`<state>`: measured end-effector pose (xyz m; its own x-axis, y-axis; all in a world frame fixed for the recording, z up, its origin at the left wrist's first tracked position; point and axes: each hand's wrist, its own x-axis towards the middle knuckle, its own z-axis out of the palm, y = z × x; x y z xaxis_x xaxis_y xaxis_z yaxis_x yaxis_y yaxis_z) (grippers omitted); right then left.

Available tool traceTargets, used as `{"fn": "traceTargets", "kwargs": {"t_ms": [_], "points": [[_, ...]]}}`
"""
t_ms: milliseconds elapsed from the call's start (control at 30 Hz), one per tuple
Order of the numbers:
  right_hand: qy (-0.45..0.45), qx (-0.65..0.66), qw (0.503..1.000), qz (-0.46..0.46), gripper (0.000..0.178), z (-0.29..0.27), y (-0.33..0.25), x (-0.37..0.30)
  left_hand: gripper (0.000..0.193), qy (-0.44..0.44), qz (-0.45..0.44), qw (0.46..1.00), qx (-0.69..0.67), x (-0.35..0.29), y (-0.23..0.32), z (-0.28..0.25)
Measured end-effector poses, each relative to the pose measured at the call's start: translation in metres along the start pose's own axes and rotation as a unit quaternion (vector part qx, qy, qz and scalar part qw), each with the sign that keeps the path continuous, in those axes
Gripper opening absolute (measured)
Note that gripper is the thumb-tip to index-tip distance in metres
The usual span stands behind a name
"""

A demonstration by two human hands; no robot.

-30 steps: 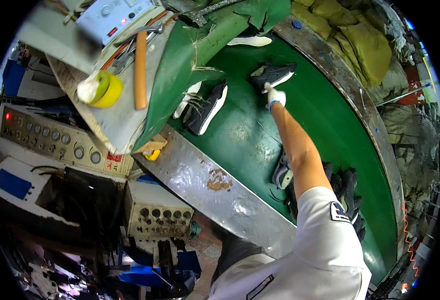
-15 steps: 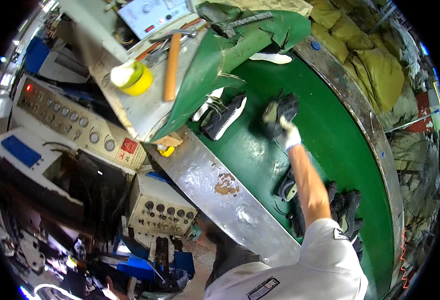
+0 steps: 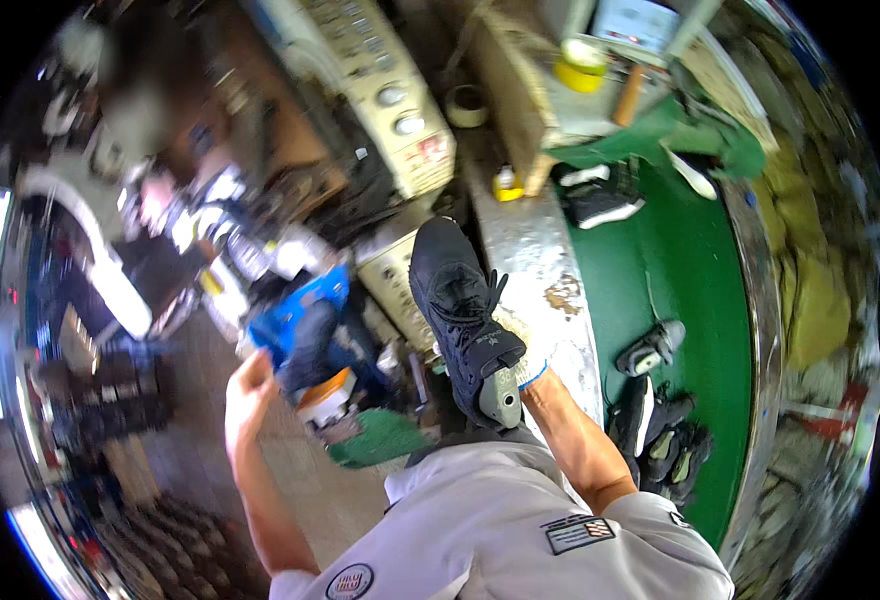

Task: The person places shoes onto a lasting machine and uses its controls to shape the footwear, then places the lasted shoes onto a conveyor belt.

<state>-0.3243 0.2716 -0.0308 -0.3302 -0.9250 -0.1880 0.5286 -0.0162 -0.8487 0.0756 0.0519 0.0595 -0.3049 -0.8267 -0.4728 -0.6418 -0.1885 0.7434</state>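
Observation:
In front of my body, my right hand (image 3: 532,365) in a pale glove is closed on a black lace-up shoe (image 3: 450,285). The shoe's toe points up and away. A grey shoe last (image 3: 501,398) with a hole in it sticks out of the opening. The shoe hides most of my right fingers. Off to the left, my bare left hand (image 3: 250,387) hangs beside a blue machine part (image 3: 300,315). Its fingers are blurred, and no object shows in it.
A metal ledge (image 3: 500,230) borders a green belt (image 3: 695,270) on the right. On the belt lie a grey-black shoe (image 3: 652,347), several dark shoes (image 3: 672,455) and a black shoe with white sole (image 3: 605,205). A hammer (image 3: 628,97) and yellow container (image 3: 580,67) sit on the shelf.
My right hand has lifted the shoe off the belt and brought it left, in front of my body. My view has swung left, and more of my left arm shows.

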Motion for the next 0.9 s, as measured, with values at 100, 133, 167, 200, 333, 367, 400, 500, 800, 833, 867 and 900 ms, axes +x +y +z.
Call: {"fn": "traceTargets", "kwargs": {"t_ms": [100,133,167,200,333,367,400,500,800,833,867,900], "points": [[-0.024,0.261,0.948,0.182,0.042,0.083,-0.009,0.019,0.039,0.034,0.090,0.971,-0.218,0.012,0.065,0.053],[-0.017,0.248,0.949,0.195,0.040,0.105,-0.010,0.021,0.039,-0.030,0.099,0.951,-0.290,0.020,0.072,0.057],[0.008,0.231,0.951,0.208,0.039,0.127,-0.011,0.025,0.040,-0.055,0.095,0.950,-0.292,0.026,0.078,0.056],[0.039,0.211,0.952,0.217,0.038,0.146,-0.014,0.029,0.033,-0.052,0.087,0.934,-0.342,0.033,0.078,0.057],[-0.014,0.170,0.964,0.205,0.043,0.182,0.003,0.055,0.013,-0.053,0.084,0.917,-0.386,0.063,0.045,0.020],[-0.043,0.157,0.967,0.198,0.045,0.192,0.006,0.065,0.010,-0.033,0.076,0.914,-0.397,0.065,0.042,0.014],[-0.031,0.129,0.973,0.188,0.047,0.202,0.008,0.067,0.009,-0.019,0.077,0.915,-0.395,0.069,0.039,0.008],[-0.017,0.096,0.975,0.200,0.049,0.228,0.013,0.086,0.007,0.031,0.076,0.922,-0.379,0.081,0.032,-0.010],[-0.032,0.094,0.992,0.076,0.065,0.262,0.044,0.132,0.017,0.248,0.150,0.924,-0.248,0.119,0.038,-0.024],[-0.016,0.121,0.989,0.087,0.057,0.270,0.043,0.137,0.020,0.253,0.147,0.911,-0.290,0.115,0.048,-0.023],[-0.001,0.148,0.984,0.099,0.049,0.280,0.042,0.141,0.023,0.259,0.142,0.896,-0.331,0.111,0.054,-0.023],[-0.004,0.158,0.983,0.092,0.049,0.286,0.045,0.146,0.031,0.251,0.133,0.885,-0.368,0.110,0.053,-0.023]]}}
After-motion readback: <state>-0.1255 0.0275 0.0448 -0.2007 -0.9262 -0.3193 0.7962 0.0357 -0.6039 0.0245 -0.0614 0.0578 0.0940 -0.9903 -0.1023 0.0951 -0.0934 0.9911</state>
